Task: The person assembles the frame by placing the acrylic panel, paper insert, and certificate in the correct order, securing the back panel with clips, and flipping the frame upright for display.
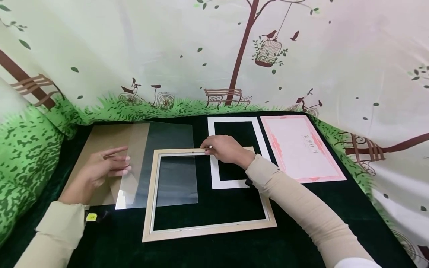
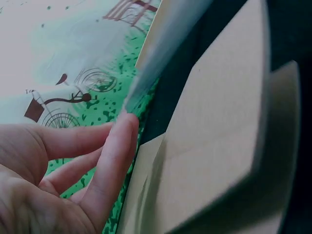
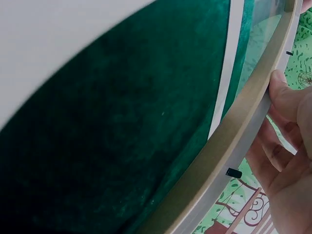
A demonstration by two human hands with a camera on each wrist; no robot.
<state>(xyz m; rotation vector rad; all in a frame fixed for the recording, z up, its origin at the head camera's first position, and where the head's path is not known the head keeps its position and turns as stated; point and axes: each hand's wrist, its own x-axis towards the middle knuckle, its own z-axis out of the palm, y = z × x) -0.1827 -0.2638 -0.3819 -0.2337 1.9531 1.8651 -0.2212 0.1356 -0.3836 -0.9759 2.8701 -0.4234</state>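
Note:
My left hand (image 1: pixel 105 167) pinches the left edge of a clear sheet (image 1: pixel 169 137) between thumb and fingertips. The sheet slants up from the fingertips (image 2: pixel 127 124) in the left wrist view. Under its left part lies a brown backing board (image 1: pixel 104 137), with a folded flap of the same brown showing in the left wrist view. My right hand (image 1: pixel 226 149) grips the far side of a pale wooden picture frame (image 1: pixel 150 201), thumb on one face and fingers on the other. Small black tabs (image 3: pixel 234 172) stick out from the frame. Through its opening the clear sheet's right part shows.
A white mat border (image 1: pixel 212 156) lies behind the frame, partly covered by my right hand and sleeve. Right of it is a pink-bordered paper certificate (image 1: pixel 295 145). Dark green cloth (image 1: pixel 110 245) covers the table, and a printed curtain (image 1: pixel 161 48) hangs behind.

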